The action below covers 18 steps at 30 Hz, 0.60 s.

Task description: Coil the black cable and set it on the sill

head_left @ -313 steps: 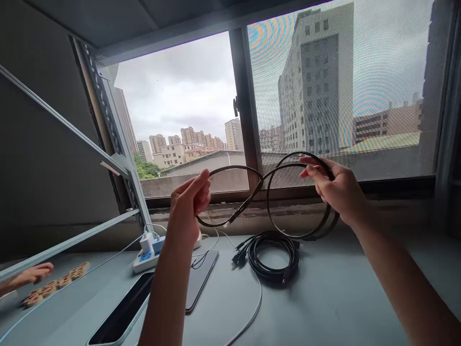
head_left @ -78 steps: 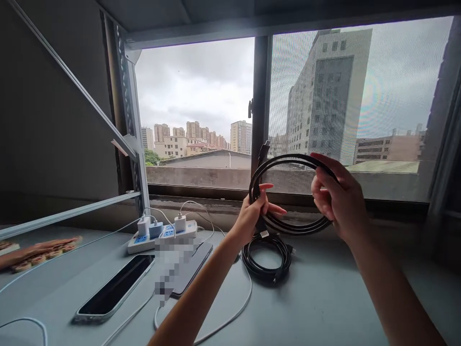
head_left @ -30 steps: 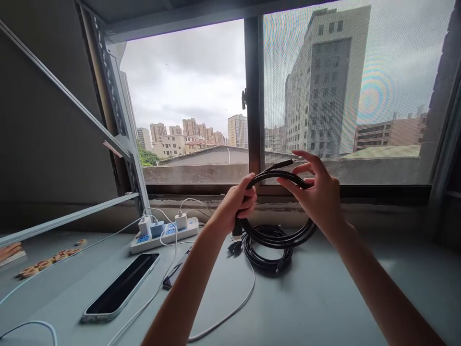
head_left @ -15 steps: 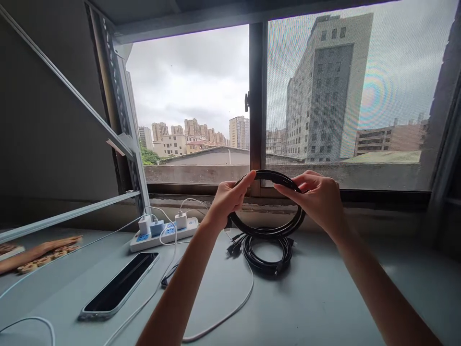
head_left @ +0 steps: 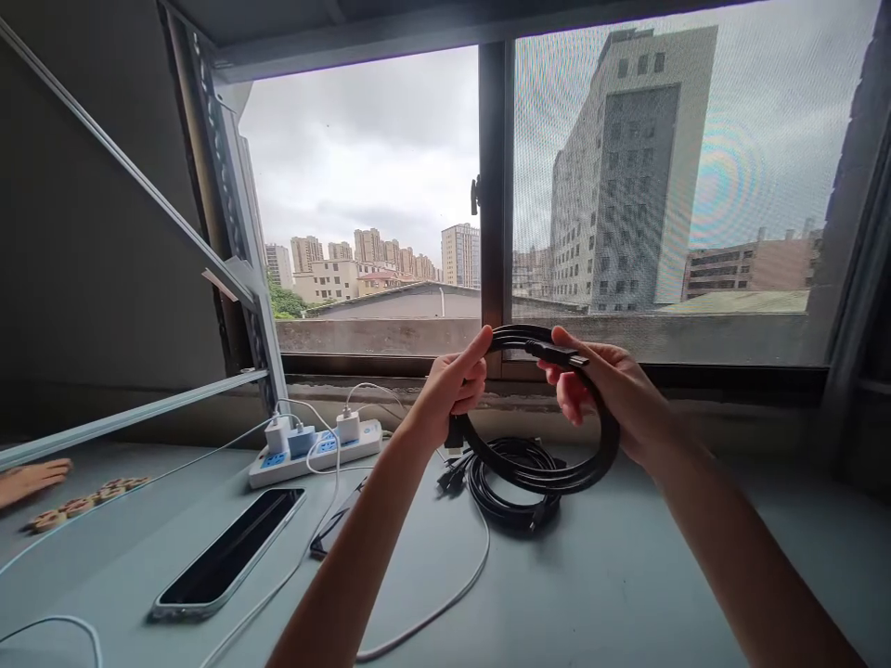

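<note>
A black HDMI-style cable (head_left: 535, 478), wound into a loop, is held up between both hands above the table. My left hand (head_left: 456, 385) pinches the loop's left side, thumb on top, with one plug (head_left: 456, 434) hanging just below the fingers. At the upper right, my right hand (head_left: 609, 385) grips the loop near the other plug (head_left: 557, 353), whose metal tip points right; some of its fingers show inside the ring. Directly behind and below, a pile of coiled black cables (head_left: 511, 515) rests on the table, partly covered by the held loop.
A phone (head_left: 233, 547) lies left of my forearm, near a white power strip (head_left: 316, 455) with chargers. White cords (head_left: 445, 612) cross the table (head_left: 626, 575). Dark-framed glasses (head_left: 334, 529) lie partly behind my left arm. Another person's hand (head_left: 34, 481) is at far left by small patterned pieces (head_left: 87, 503).
The loop has spread wider and lower to the right. My right hand has turned, and a plug now shows beside its thumb. The other person's hand has drawn back left.
</note>
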### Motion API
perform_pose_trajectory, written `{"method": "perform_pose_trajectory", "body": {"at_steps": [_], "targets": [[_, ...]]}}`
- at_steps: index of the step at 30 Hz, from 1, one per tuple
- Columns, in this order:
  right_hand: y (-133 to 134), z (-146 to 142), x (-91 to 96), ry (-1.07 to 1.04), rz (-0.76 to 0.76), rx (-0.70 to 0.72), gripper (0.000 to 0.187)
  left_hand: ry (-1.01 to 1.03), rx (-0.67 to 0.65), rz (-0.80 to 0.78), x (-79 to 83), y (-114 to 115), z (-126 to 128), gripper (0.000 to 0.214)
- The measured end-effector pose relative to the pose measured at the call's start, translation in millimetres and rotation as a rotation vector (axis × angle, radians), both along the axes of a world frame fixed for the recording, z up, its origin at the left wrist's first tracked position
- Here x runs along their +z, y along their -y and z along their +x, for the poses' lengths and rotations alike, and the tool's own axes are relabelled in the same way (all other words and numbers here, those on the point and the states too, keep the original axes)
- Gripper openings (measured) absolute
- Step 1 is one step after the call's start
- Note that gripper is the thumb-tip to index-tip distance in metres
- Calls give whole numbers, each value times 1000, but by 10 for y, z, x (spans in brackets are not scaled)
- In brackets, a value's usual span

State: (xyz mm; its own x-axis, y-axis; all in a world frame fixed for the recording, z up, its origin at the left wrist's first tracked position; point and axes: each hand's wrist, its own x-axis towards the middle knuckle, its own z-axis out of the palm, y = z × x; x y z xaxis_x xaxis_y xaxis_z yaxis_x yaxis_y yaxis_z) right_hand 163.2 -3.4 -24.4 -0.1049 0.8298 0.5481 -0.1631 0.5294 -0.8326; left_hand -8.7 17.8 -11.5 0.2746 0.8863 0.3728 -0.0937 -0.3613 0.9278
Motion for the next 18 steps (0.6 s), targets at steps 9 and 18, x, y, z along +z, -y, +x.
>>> {"method": "perform_pose_trajectory", "body": {"at_steps": [9, 18], "targets": [[-123, 62, -57, 76, 443, -364, 33, 154, -36, -211, -91, -140, 34, 52], [-379, 150, -141, 434, 532, -697, 22, 94, -228, -345, -139, -223, 55, 41]]}}
